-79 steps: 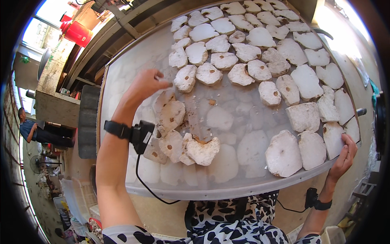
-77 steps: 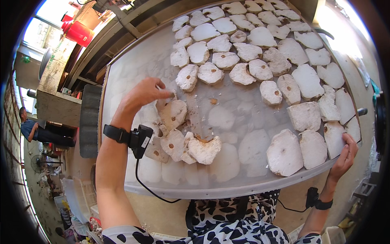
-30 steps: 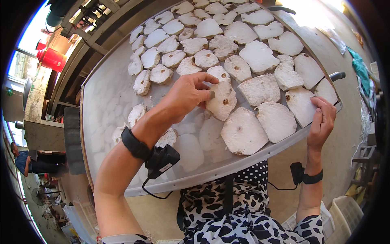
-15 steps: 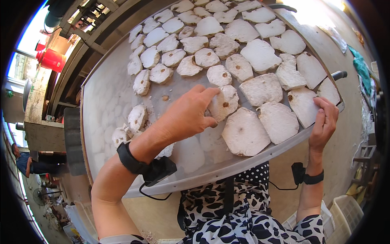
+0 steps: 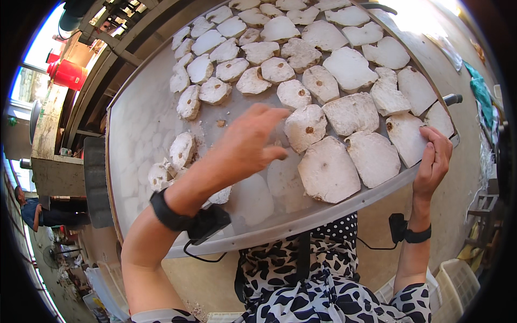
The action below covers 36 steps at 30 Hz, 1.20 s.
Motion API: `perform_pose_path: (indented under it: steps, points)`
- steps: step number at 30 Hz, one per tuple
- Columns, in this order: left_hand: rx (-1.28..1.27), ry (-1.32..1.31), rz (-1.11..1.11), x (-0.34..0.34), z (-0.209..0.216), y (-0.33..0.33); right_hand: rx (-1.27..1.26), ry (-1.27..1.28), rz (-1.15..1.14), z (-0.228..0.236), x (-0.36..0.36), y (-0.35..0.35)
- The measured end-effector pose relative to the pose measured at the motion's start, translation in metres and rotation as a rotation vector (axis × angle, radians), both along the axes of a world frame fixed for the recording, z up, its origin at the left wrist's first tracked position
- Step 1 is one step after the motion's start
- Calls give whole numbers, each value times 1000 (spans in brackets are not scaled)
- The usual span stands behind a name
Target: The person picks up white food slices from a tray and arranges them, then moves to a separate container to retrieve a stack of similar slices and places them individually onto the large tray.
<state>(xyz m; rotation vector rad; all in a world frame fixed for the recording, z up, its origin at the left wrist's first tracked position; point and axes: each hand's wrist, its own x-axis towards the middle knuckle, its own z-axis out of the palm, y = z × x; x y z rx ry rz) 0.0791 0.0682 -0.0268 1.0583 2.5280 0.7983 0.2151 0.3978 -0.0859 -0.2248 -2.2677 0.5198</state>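
Rough white slices cover much of a wide tray with a pale, see-through bottom; many have a brown spot. My left hand hovers over the tray's middle with thumb and fingers apart, holding nothing. Just right of it lies a white slice with a brown hole, apart from the fingertips. Two larger slices, a spotted slice and its neighbour, lie along the near edge. At the near right corner, my right hand is curled over the tray's rim, fingertips beside a slice.
A small heap of slices and crumbs sits left of my left forearm. To the left stand a wooden bench and a red container. Another person is far left. Pale plastic crates stand at the lower right.
My left hand has let go of the slice with the brown hole and drawn back to the left. That slice now lies slightly further right. My right hand stays at the rim.
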Motion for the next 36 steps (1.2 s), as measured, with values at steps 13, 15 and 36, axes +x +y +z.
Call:
perform_pose_path:
  steps: [13,15,36]
  points:
    - [-497,44,14,40,35,-62,25,-7,2,-2,1,3]
    - [-454,43,32,29,27,-55,16,-3,6,-4,0,3]
    - [-191,398,152,-13,-18,-32,-9,-2,10,-5,1,4]
